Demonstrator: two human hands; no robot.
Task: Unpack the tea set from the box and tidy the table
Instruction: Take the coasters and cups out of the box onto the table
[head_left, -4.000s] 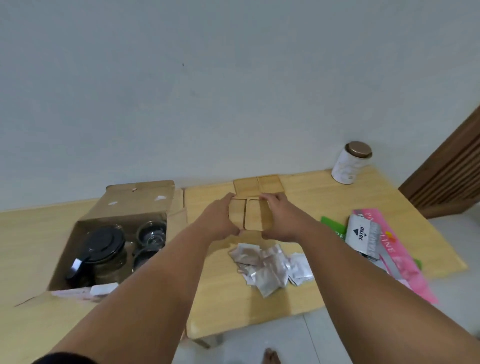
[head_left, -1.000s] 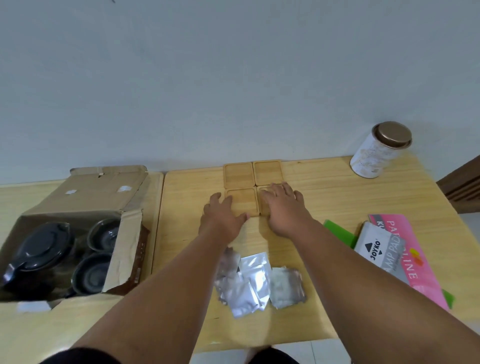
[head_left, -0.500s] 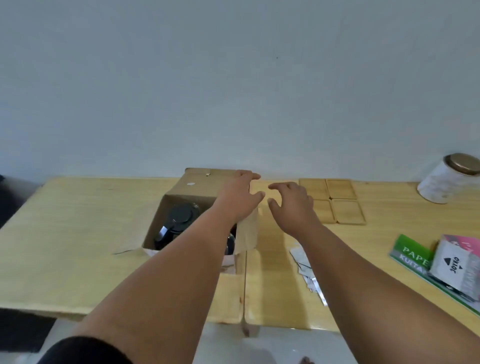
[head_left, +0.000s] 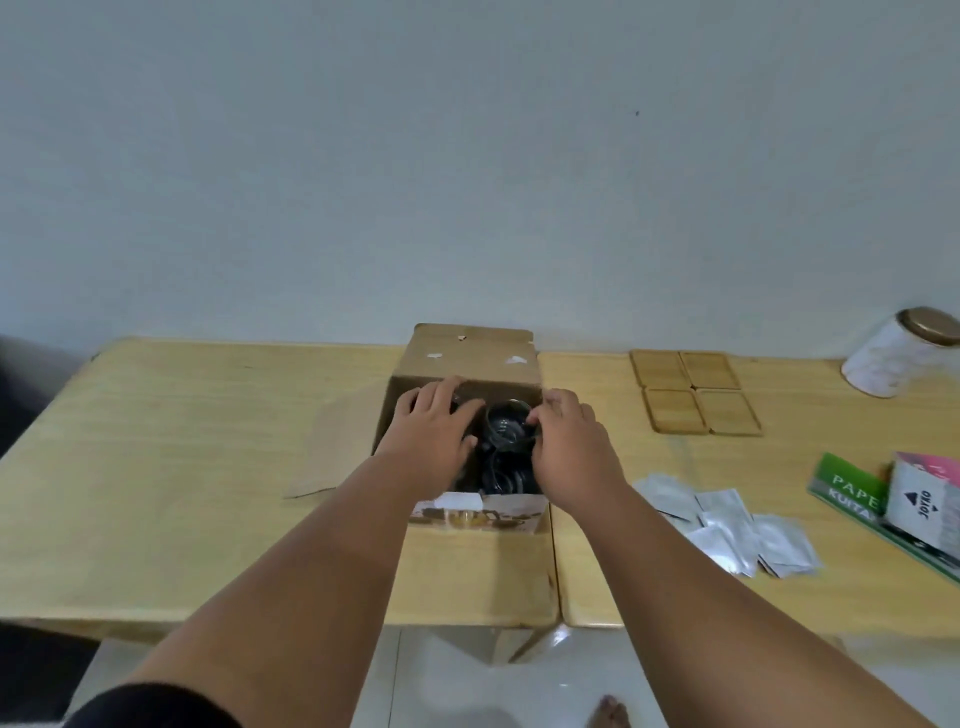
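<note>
Cardboard box (head_left: 470, 364) open on pale wooden table (head_left: 182, 441), flaps spread, dark glassware inside. Clear glass cup (head_left: 506, 428) upright in the box's far right part, rim pinched by right hand (head_left: 563, 447), fingers curled. Left hand (head_left: 434, 431) laid over the dark contents beside it, fingers straight and spread, grasping nothing. Four wooden coasters (head_left: 696, 397) squared together to the right; foil sachets (head_left: 737, 525) nearer. White tin (head_left: 893, 358) far right. Plain grey wall (head_left: 467, 156) behind, pale floor (head_left: 467, 686) below.
</note>
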